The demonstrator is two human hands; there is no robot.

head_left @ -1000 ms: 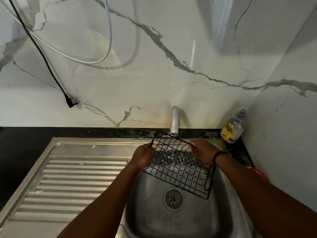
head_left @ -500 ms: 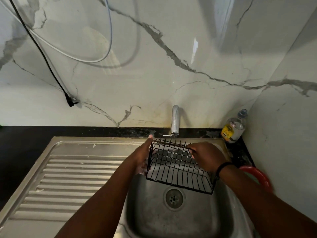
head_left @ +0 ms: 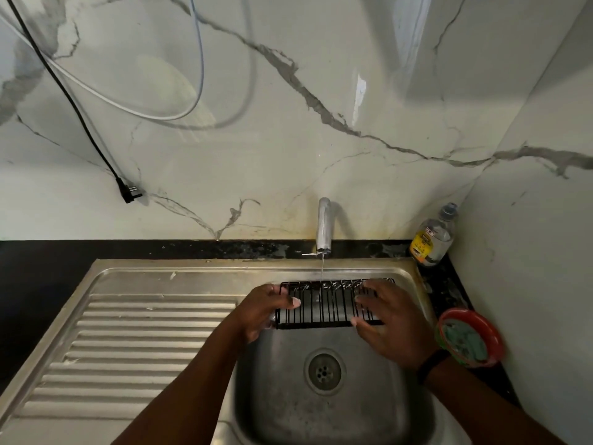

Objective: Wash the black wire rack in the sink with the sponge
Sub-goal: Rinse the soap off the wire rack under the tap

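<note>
White marble-patterned wall panels rise behind a stainless steel sink [head_left: 414, 390] with a ribbed draining board [head_left: 144, 342] set in a black counter. Both hands hold the black wire rack [head_left: 324, 305] over the far half of the basin. The left hand [head_left: 263, 311] grips the rack's left end, thumb lying across the top wires and fingers curled underneath. The right hand [head_left: 390, 326] lies over the rack's right end, fingers spread across the upper wires and thumb at the near edge; whether it clasps the frame or only presses on it cannot be told. Directly beyond the held rack, a chrome tap [head_left: 323, 224] drops a thin stream of water onto its far edge. Below and nearer than the grip sits the round drain [head_left: 324, 371]. Right of the right wrist, a red round dish [head_left: 495, 332] holding a green sponge [head_left: 465, 340] rests on the counter. Farther back on that side stands a clear plastic bottle with a yellow label [head_left: 433, 237]. Far left of the grip, a black cable with a plug [head_left: 128, 194] hangs against the wall.
</note>
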